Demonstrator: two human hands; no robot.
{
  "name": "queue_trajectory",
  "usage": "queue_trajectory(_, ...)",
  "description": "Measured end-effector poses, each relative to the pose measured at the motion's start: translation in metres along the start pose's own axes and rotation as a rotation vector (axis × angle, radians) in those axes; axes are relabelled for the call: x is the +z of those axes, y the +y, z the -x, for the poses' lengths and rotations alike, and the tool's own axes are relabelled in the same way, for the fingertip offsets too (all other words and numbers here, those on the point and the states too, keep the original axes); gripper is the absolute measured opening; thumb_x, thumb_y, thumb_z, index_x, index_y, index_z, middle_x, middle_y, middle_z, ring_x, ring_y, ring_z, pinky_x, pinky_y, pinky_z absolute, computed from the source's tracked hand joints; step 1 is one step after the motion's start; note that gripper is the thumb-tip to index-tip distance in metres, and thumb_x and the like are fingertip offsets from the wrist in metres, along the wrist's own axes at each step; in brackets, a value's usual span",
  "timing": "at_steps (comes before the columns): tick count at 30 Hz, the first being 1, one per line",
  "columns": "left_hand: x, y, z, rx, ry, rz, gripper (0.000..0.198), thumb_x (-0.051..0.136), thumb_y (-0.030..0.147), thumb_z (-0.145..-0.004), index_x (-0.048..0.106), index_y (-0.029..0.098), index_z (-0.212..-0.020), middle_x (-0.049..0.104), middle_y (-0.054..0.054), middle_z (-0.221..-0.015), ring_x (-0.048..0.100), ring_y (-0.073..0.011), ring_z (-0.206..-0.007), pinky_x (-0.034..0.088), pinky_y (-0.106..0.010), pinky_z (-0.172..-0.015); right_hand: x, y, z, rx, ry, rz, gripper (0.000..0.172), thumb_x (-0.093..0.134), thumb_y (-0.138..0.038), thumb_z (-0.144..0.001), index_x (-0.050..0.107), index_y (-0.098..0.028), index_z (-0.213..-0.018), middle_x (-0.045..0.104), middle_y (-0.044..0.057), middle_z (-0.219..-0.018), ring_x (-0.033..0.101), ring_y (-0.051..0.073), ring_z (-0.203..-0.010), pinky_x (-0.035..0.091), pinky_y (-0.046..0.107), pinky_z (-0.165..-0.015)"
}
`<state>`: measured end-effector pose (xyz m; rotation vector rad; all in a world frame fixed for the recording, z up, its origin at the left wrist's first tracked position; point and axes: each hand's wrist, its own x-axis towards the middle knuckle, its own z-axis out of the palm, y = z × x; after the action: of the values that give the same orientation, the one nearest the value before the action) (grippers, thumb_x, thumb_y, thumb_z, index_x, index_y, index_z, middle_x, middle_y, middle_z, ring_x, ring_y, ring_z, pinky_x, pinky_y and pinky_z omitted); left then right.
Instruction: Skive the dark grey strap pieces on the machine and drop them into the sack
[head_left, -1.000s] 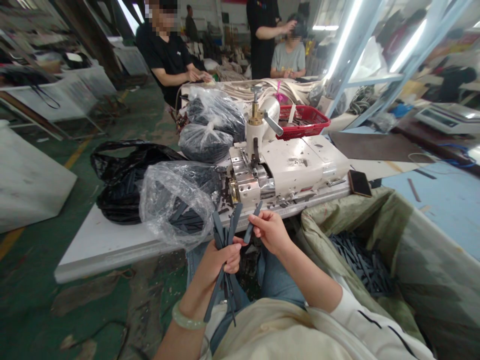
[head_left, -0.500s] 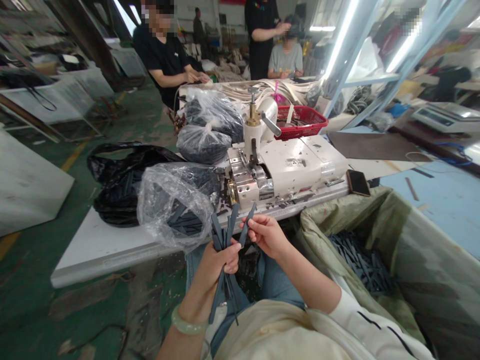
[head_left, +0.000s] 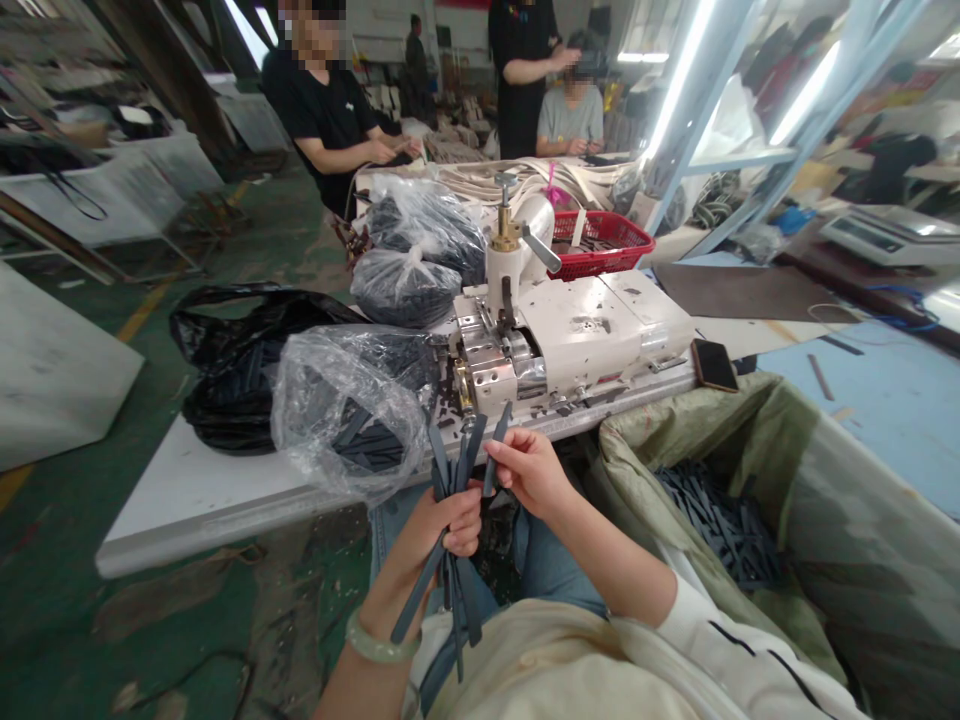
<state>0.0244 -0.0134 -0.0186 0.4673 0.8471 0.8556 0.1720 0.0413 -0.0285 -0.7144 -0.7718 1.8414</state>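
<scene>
Blue-grey strips (head_left: pixel 441 458), too overlapped to count, are clasped in the left hand (head_left: pixel 442 524); the right hand (head_left: pixel 529 466) pinches a single strip (head_left: pixel 501 427) just beside them; behind one skiving machine (head_left: pixel 600 325) sits one red basket (head_left: pixel 600 262).

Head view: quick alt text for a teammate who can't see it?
The left hand grips a splayed bundle of dark strips; the right hand pinches a single strip beside it. Beyond them a cream machine stands on a white table, with a clear plastic bag to its left; an open green sack of similar strips is at right.
</scene>
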Motion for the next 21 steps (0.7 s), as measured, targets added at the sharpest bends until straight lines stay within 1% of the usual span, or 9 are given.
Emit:
queue_trajectory(2,-0.0006,-0.0007,-0.0007,0.003,0.010,0.004,0.034,0.077,0.036,-0.066,0.054,0.016,-0.083,0.034,0.013,-0.041,0.018,-0.0009,-0.032,0.018,-0.015,-0.035,0.0014,0.0017,-0.0010,-0.019,0.049,0.047,0.033,0.080,-0.038,-0.069,0.055,-0.018,-0.059,0.052,-0.006,-0.040,0.041,0.006,-0.033,0.039,0.018,-0.037)
queue_trajectory(7,0.0036,0.0019,0.0027,0.013,0.056,0.000,0.036,0.080,0.035,-0.064,0.056,0.015,-0.084,0.035,0.013,-0.041,0.021,-0.0008,-0.033,0.019,-0.015,-0.036,0.0021,0.0030,-0.0015,-0.012,0.111,0.101,0.032,0.080,-0.036,-0.068,0.056,-0.016,-0.059,0.055,-0.005,-0.042,0.044,0.006,-0.034,0.036,0.017,-0.036)
queue_trajectory(13,0.0047,0.0021,0.0037,0.039,0.042,-0.004,0.028,0.077,0.031,-0.064,0.057,0.014,-0.074,0.033,0.012,-0.042,0.021,-0.0003,-0.033,0.019,-0.015,-0.036,0.0015,0.0019,-0.0019,0.015,0.128,0.052,0.033,0.082,-0.035,-0.064,0.056,-0.016,-0.058,0.054,-0.005,-0.042,0.044,0.005,-0.035,0.033,0.016,-0.036)
queue_trajectory(18,0.0037,0.0013,0.0040,0.051,0.045,-0.001,0.025,0.077,0.029,-0.067,0.059,0.014,-0.076,0.032,0.012,-0.043,0.022,-0.0003,-0.034,0.020,-0.014,-0.037,0.0018,-0.0003,-0.0014,0.019,0.133,0.042,0.033,0.083,-0.034,-0.063,0.056,-0.016,-0.058,0.055,-0.005,-0.042,0.044,0.005,-0.035,0.032,0.016,-0.036)
queue_trajectory(21,0.0039,0.0004,0.0036,0.061,0.043,-0.007,0.027,0.077,0.032,-0.068,0.059,0.014,-0.075,0.032,0.012,-0.043,0.023,-0.0003,-0.034,0.021,-0.015,-0.037,0.0025,-0.0003,-0.0013,0.012,0.133,0.041,0.033,0.082,-0.034,-0.064,0.055,-0.016,-0.058,0.055,-0.005,-0.042,0.044,0.005,-0.035,0.032,0.016,-0.036)
